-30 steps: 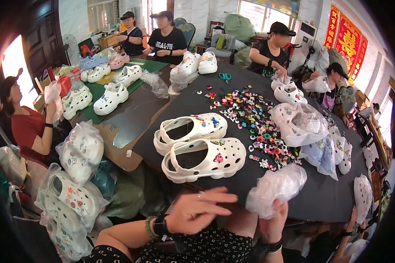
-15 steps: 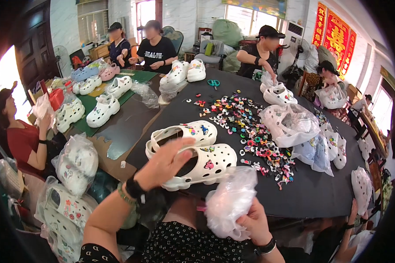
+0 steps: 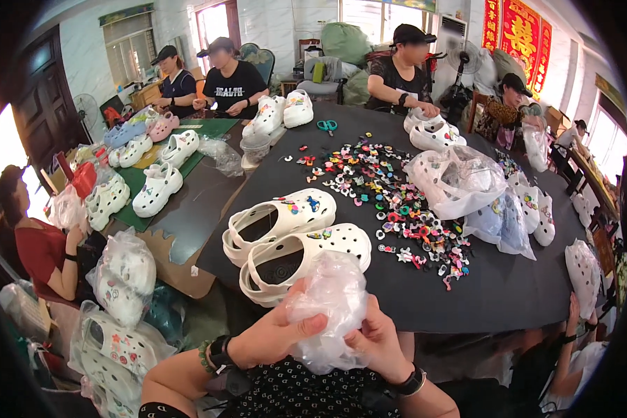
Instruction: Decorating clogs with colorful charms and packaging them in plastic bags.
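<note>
Head view: the bag [image 3: 333, 301] is clear, whitish and crumpled. The left hand [image 3: 270, 333] and right hand [image 3: 383, 343] pinch its sides.

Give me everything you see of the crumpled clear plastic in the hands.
The crumpled clear plastic looks like thin bag film: whitish, translucent, glossy and creased, bunched into an irregular bundle. The left hand grips its left side, the right hand its lower right. In view, its top overlaps the nearer white clog; contact there is unclear, as are any contents.

Clogs [image 3: 345, 240], charms [image 3: 401, 227] on black table [image 3: 425, 299]
</note>
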`<state>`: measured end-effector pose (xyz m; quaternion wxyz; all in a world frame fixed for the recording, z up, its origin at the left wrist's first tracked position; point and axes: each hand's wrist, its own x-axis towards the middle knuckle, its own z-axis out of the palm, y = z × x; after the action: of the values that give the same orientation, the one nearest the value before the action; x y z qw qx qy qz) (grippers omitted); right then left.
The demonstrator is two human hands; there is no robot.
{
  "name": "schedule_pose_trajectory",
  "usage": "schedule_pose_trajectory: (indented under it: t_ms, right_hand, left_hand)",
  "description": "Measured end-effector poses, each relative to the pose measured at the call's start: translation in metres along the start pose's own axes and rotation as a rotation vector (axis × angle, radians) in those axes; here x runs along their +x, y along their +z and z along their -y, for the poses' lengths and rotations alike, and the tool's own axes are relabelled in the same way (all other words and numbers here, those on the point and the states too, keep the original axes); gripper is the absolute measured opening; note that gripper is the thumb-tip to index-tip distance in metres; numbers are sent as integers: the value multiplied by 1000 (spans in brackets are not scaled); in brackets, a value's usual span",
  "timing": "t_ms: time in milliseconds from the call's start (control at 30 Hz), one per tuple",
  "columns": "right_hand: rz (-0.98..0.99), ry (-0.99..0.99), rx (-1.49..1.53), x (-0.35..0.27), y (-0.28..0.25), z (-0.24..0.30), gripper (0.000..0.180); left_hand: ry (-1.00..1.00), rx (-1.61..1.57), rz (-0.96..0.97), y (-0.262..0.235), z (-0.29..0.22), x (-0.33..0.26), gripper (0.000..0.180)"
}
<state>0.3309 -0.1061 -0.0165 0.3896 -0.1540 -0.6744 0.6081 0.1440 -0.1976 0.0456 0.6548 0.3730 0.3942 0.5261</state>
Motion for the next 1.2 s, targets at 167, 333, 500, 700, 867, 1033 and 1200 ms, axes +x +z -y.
schedule_pose_trajectory:
  t_ms: [167,333,500,700,867,1033,1200]
  right_hand:
    - [180,-144,-522,10,-17,14,66]
    - [-213,-154,-1082,19,-67,0,62]
    - [-343,-2,-1216,15,-108,-45,50]
    - [-289,2,-1296,11,-112,-57,35]
    - [-297,-16,-1298,11,-110,-56,34]
    - [-320,-23,-1301,11,-107,-54,33]
    - [-319,13,-1307,15,-102,-52,33]
  left_hand:
    - [368,656,-375,-12,-31,-6,63]
    - [697,1721,-768,-61,-96,13,73]
    - [379,1949,-578,-97,-96,33,66]
    - [362,1973,-269,-116,-95,54,65]
    - [114,1903,-86,-132,-115,72,39]
    - [278,1823,-66,-163,-103,92,37]
    - [315,1698,-491,-157,-93,100,59]
